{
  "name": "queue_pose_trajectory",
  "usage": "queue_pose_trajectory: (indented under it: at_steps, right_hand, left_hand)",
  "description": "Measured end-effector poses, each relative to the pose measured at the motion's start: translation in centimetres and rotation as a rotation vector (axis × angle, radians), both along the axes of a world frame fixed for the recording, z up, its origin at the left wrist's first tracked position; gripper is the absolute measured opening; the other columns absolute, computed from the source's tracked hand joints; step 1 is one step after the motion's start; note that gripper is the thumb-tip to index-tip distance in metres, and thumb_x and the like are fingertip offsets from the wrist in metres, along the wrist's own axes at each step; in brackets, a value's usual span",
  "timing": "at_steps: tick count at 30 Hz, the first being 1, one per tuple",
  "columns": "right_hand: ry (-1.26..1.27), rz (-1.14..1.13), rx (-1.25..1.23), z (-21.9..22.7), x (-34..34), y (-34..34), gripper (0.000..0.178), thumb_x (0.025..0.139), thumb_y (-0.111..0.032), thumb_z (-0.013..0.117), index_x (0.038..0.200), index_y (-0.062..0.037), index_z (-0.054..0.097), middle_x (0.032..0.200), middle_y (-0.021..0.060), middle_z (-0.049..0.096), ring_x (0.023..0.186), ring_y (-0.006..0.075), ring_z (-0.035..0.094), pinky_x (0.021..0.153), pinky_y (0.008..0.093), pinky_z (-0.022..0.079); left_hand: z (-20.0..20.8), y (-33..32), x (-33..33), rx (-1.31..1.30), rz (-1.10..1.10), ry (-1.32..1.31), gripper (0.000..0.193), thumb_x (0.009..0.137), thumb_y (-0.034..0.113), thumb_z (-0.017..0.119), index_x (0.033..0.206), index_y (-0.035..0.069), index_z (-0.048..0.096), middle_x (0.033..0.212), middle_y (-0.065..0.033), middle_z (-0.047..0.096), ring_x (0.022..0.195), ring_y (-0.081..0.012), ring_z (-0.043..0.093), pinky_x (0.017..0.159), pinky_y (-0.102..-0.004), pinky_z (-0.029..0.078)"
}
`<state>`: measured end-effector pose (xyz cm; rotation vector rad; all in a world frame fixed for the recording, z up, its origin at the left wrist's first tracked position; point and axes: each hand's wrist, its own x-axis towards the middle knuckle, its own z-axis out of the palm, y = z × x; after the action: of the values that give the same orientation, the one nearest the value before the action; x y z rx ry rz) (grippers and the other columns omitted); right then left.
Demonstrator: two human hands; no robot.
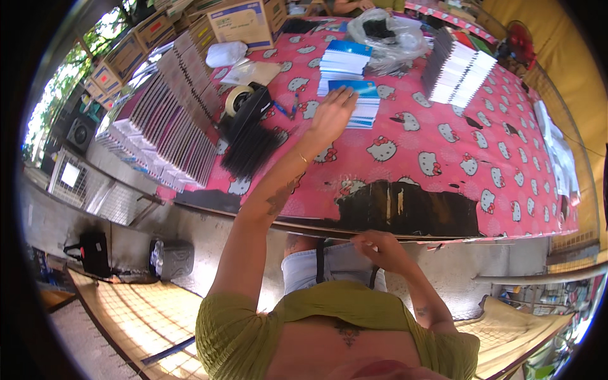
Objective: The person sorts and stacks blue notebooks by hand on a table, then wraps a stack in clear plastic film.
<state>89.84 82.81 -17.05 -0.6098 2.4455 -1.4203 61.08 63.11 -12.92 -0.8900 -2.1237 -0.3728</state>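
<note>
My left hand (337, 113) reaches far over the table, its fingers closed over the near edge of the top blue-covered booklet (358, 87) on a short stack. Right behind it stands another stack of blue-covered booklets (344, 62). My right hand (381, 251) hangs at the table's near edge, in front of my denim shorts, with fingers curled in and nothing visible in them. To the left of my left forearm lies a bundle of thin black binding coils (248, 149). A tape roll in a black dispenser (239, 100) sits behind the bundle, with blue pens (288, 107) beside it.
A pink cat-print cloth (405, 149), torn near the front, covers the table. Tall spiral-bound notebook stacks (166, 126) stand at left, white-edged ones (461, 71) at right. Behind are a clear plastic bag (396, 47), cardboard boxes (244, 25) and another person's hands (364, 5).
</note>
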Motion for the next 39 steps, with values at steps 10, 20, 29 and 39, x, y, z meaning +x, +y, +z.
queue_pose_trajectory:
  at_steps: [10, 20, 29, 39]
  right_hand:
    - [0.581, -0.639, -0.263, 3.2, -6.7, 1.4, 0.042, 0.086, -0.003, 0.073, 0.125, -0.002, 0.06, 0.103, 0.0114, 0.067, 0.097, 0.0207, 0.066, 0.088, 0.0312, 0.05]
    - [0.074, -0.384, -0.591, -4.7, -11.2, 1.3, 0.035, 0.087, 0.001, 0.07, 0.121, -0.0011, 0.061, 0.108, 0.0066, 0.067, 0.101, 0.0147, 0.062, 0.089, 0.0302, 0.049]
    - [0.06, -0.336, -0.443, -3.6, -11.5, 0.7, 0.021, 0.088, -0.006, 0.073, 0.108, -0.0009, 0.07, 0.099, 0.0046, 0.07, 0.092, 0.0104, 0.062, 0.084, 0.0262, 0.048]
    - [0.047, -0.32, -0.454, -3.3, -11.6, 0.5, 0.027, 0.089, -0.006, 0.072, 0.114, -0.0001, 0.069, 0.101, 0.0036, 0.07, 0.092, 0.0099, 0.062, 0.084, 0.0268, 0.048]
  left_hand:
    - [2.9, 0.5, 4.8, 0.109, -0.166, 0.007, 0.033, 0.076, -0.002, 0.061, 0.109, 0.002, 0.067, 0.102, -0.0114, 0.065, 0.094, -0.0302, 0.061, 0.086, -0.0431, 0.051]
    - [-4.8, 1.3, 18.0, 1.006, -0.021, -1.196, 0.041, 0.095, 0.016, 0.062, 0.132, -0.001, 0.055, 0.12, -0.0219, 0.063, 0.109, -0.0381, 0.06, 0.094, -0.0475, 0.048]
    - [-8.0, -13.1, 6.0, -0.119, 0.742, -0.218, 0.022, 0.089, 0.013, 0.062, 0.108, 0.002, 0.064, 0.095, -0.0158, 0.063, 0.09, -0.0324, 0.064, 0.076, -0.0427, 0.055]
    - [-4.6, -9.4, 9.5, 0.181, 0.329, -0.225, 0.018, 0.09, 0.009, 0.064, 0.107, 0.004, 0.066, 0.087, -0.0115, 0.062, 0.084, -0.0308, 0.061, 0.07, -0.0401, 0.052]
